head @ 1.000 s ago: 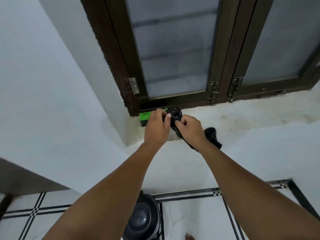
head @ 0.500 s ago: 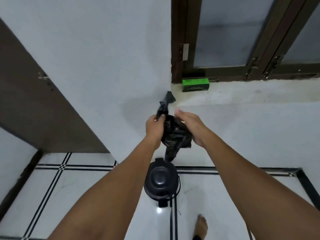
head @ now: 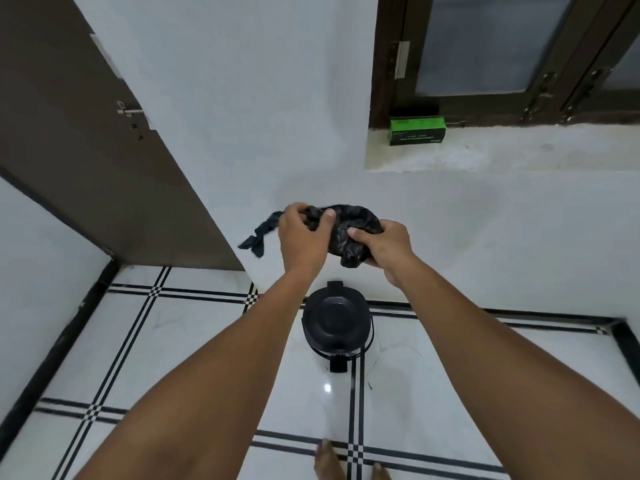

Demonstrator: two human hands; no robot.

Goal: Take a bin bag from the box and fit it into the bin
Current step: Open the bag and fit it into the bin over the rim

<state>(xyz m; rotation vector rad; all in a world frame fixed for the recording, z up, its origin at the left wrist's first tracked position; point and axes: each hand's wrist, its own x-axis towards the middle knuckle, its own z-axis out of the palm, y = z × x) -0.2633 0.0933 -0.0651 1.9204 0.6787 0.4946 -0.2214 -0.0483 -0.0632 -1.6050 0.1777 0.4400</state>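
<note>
A crumpled black bin bag hangs between both hands at chest height, a twisted tail trailing out to the left. My left hand grips its left part; my right hand clutches the bunched right part. Directly below, on the floor against the wall, stands the black pedal bin with its lid shut and its pedal facing me. The green bag box lies on the window ledge, up and to the right.
A brown door stands at the left, with a white wall behind the bin. A dark-framed window sits above the ledge. The floor is white tile with black lines. My bare toes show at the bottom.
The bag has come off the box on the ledge and been carried down and left, over the bin. The view has tilted down, and the bag is now spread sideways between the hands.
</note>
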